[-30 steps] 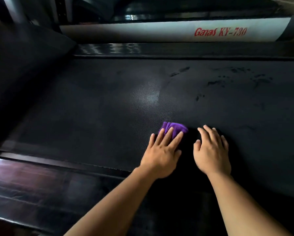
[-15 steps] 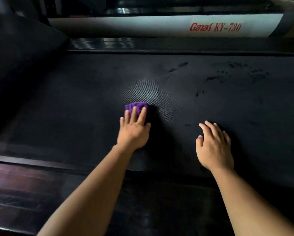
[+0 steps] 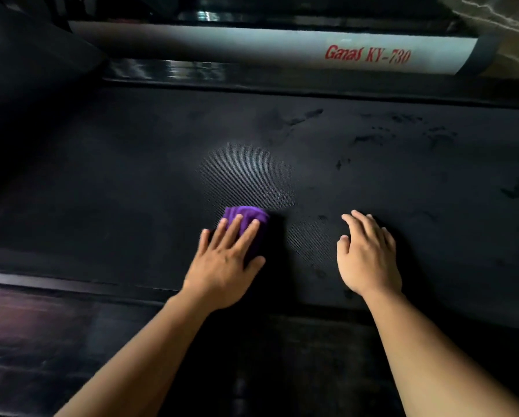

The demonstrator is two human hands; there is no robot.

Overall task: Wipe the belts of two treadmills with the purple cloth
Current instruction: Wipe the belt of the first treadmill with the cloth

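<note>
Head view: I see left hand [image 3: 226, 263] pressing flat on purple cloth [image 3: 246, 216], which pokes out at its 12 o'clock. Right hand [image 3: 368, 257], at cloth's 3 o'clock, rests relaxed on belt [image 3: 131, 191].

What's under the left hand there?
A purple cloth, pressed onto the belt by the left hand. Only the cloth's far edge shows past the hand; the rest of it, and the belt beneath, are covered.

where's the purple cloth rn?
Head view, lower centre: the purple cloth lies on the treadmill belt under the left hand, to the left of the right hand.
</note>
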